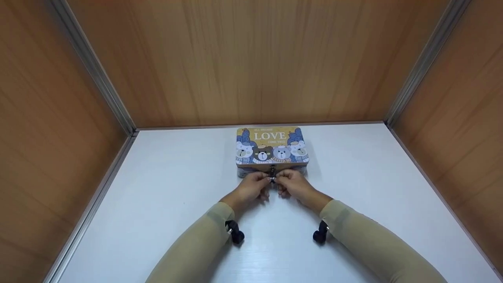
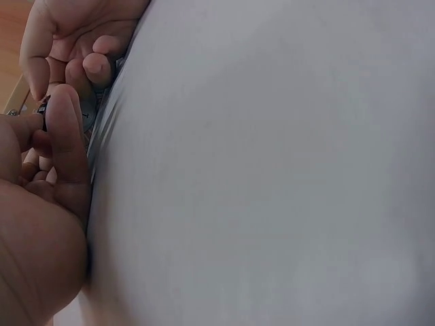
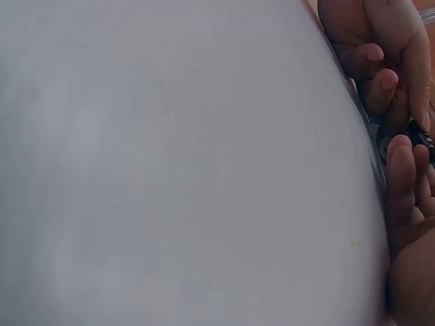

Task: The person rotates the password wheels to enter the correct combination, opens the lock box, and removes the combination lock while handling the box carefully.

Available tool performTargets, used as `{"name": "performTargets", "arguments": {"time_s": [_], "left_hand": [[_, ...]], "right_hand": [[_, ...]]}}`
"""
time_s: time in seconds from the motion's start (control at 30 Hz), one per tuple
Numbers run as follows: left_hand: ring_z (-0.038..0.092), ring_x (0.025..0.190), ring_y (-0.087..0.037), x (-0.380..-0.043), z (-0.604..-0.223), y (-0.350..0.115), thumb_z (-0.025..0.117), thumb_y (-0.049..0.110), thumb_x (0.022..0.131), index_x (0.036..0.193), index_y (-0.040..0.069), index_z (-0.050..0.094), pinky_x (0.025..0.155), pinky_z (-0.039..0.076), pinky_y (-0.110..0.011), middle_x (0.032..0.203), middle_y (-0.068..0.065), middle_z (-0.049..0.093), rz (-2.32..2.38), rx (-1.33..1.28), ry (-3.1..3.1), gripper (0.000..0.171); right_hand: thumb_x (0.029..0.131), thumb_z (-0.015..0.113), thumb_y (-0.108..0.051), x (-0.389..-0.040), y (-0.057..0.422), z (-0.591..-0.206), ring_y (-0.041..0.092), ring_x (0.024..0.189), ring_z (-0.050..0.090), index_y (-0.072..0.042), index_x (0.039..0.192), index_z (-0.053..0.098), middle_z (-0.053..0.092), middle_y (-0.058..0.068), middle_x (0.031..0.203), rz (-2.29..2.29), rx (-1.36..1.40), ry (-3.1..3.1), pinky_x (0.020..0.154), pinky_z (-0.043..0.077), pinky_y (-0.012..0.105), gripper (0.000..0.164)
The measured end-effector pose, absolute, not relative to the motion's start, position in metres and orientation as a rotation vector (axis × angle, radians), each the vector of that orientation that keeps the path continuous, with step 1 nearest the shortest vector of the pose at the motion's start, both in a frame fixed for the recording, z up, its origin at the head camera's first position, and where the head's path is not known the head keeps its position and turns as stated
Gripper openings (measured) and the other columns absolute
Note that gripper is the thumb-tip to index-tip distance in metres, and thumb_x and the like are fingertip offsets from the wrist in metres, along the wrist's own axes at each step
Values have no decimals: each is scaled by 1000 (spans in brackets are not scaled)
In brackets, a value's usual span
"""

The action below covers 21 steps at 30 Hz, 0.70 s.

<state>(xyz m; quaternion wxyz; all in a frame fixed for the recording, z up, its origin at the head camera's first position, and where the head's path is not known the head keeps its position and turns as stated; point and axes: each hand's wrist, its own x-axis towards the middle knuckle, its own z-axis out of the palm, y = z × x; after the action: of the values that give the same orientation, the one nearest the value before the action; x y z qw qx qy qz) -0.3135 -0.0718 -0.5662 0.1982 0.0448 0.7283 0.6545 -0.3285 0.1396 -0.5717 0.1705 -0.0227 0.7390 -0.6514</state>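
Note:
A rectangular tin box [image 1: 271, 145], its yellow lid printed with bears and "LOVE", stands at the back middle of the white table. At its front latch [image 1: 272, 169] hangs a small dark combination padlock [image 1: 272, 179]; its ridged dials show between the fingers in the right wrist view. My left hand [image 1: 250, 186] pinches the padlock from the left with thumb and forefinger. From the opposite side, my right hand [image 1: 295, 185] pinches it likewise. Both hands' other fingers are curled below. Fingertips hide most of the lock, so its digits cannot be read.
The white table [image 1: 177, 196] is enclosed by a wood-grain back panel [image 1: 251, 63] and two side panels, with metal strips along the corners. The tin stands near the back panel. Small black devices [image 1: 235, 234] hang under both sleeves.

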Motion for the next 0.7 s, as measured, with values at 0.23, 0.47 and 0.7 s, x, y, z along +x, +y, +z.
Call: {"name": "performTargets", "arguments": {"time_s": [0.23, 0.47, 0.7], "left_hand": [[68, 64, -13, -313, -567, -72, 59, 19, 119, 128, -1, 70, 60, 61, -25, 81, -3, 68, 1822, 129, 2040, 24], [68, 68, -13, -313, -565, -70, 57, 17, 119, 133, -3, 68, 63, 61, -24, 87, -5, 67, 1829, 131, 2018, 27], [68, 67, -14, -312, -564, -71, 58, 18, 119, 132, -1, 69, 62, 61, -25, 84, -5, 68, 1830, 117, 2020, 26]], "right_hand": [[109, 68, -12, -330, 140, -575, 11, 60, 66, -1, 111, 75, 66, 1, 76, -1825, -102, 2130, 55, 57, 21, 13], [114, 63, -16, -329, 142, -573, 10, 59, 65, -1, 107, 76, 65, 0, 72, -1776, -162, 2162, 55, 55, 20, 21], [115, 62, -19, -328, 141, -571, 9, 58, 65, -1, 105, 75, 64, -1, 70, -1782, -151, 2150, 54, 55, 21, 24]]}}
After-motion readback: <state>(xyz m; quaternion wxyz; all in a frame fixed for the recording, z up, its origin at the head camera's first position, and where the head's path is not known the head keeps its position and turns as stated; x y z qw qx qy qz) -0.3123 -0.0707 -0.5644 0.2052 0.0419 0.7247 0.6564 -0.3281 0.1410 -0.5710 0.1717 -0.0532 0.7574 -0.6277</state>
